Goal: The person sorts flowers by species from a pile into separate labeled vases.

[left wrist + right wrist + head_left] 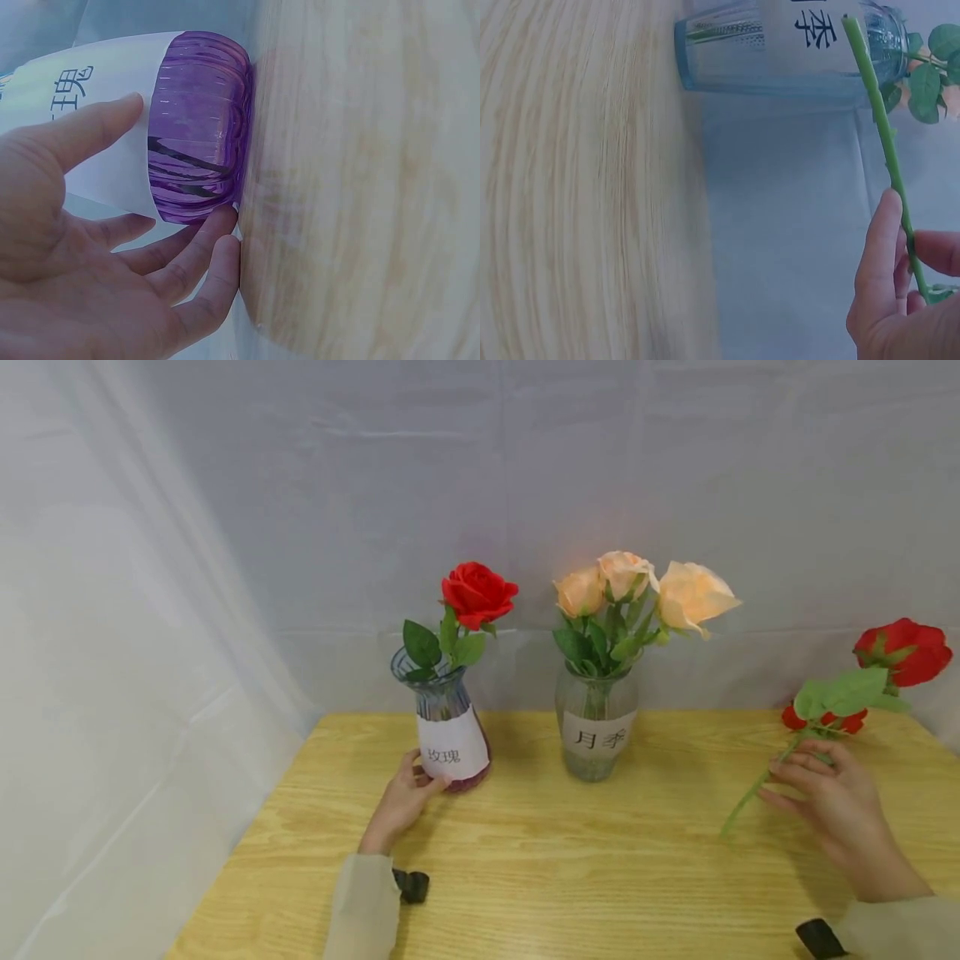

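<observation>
My left hand [400, 803] grips the lower part of a glass vase, its thumb on the white paper label and fingers round the far side. That vase [196, 112] is bluish at the flared rim and purple at the base, standing on the table with one red rose [480, 595] in it. At the right, my right hand [838, 802] pinches the green stem [881, 124] of another red rose [906, 652] between thumb and fingers. This rose is held above the table, bloom up to the right, cut stem end down to the left.
A clear glass vase [597, 760] with a labelled paper band stands mid-table, holding several peach roses [626, 575]. More red blooms [853, 722] lie at the right rear of the wooden table [570, 860], partly behind the held rose. Pale sheeting [465, 468] hangs behind.
</observation>
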`<state>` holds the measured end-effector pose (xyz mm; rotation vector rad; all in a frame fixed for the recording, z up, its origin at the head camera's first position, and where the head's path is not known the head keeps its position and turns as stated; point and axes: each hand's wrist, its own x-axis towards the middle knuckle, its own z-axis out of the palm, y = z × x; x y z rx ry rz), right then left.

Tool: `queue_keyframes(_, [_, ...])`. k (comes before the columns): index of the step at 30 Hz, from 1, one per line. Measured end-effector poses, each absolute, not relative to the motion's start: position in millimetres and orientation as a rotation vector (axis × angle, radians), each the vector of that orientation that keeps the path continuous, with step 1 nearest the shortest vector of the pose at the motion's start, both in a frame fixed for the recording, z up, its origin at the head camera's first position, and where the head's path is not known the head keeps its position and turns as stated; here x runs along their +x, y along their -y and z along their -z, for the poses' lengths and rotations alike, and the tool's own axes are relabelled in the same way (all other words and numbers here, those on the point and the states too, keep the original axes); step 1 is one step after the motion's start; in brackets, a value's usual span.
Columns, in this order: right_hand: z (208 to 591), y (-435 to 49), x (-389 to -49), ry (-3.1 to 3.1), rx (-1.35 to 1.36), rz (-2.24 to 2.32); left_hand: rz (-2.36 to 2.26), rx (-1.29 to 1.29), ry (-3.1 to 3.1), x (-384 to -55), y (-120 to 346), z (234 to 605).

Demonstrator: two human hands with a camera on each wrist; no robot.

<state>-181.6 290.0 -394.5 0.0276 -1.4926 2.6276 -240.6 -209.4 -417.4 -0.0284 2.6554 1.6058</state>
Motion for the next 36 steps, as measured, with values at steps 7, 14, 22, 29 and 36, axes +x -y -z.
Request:
queue_keyframes(7, [389.4,-274.7,-180.2,1.382,-0.007,-2.59,-1.615,-0.028,-2.653,-240.1,210.5,418.5])
queue_keyframes(14, [383.4,-261.5,-180.8,1.306,-0.019,-2.575,-1.616,-0.017,-2.655,-239.8,211.2,419.8])
queue_keyframes(22, [377.7,-247.0,-184.2,1.338,-0.049,-2.497,-1.616,-0.007,-2.662,-240.7,210.8,420.9])
queue_keyframes(29, [372.7,-232.0,-187.5,1.244,-0.085,-2.437,-1.621,-0.019,-2.659,-241.5,210.0,420.8])
queue_keyframes(36, [368.6,-213.7,-189.1,1.097,-0.069,-2.423,-1.618,-0.017,-2.668,-242.0,209.7,421.2])
